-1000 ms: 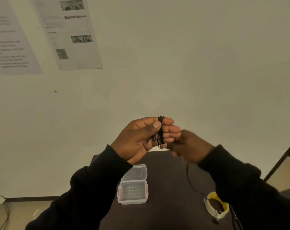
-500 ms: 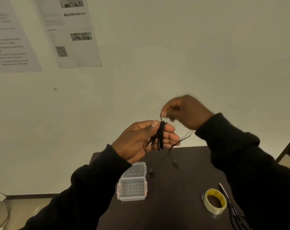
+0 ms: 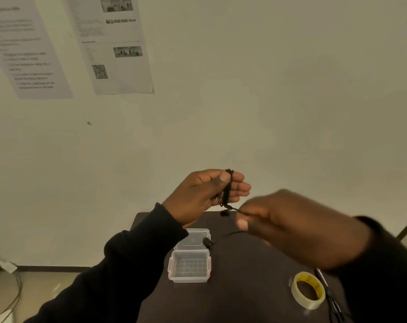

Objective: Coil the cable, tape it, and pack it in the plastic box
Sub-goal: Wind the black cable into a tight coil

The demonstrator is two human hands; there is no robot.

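Right hand (image 3: 291, 227) swung down from above coil, now at 4 o'clock, pinching loose tail. Left hand (image 3: 205, 197) fingers wrapped by cable (image 3: 228, 192), thumb pressing. Keep tail taut, loops stacked. Plastic box (image 3: 189, 268) open at 6 o'clock.

Lighting dim and warm, yellowish cast throughout. Wall (image 3: 244, 101) evenly lit, no glare, faint shadowing. Right hand (image 3: 291, 227) motion-blurred. Printed sheets (image 3: 114, 45) soft, text illegible. Wide-angle distortion slants the edges. Dark table (image 3: 244, 287) underexposed.
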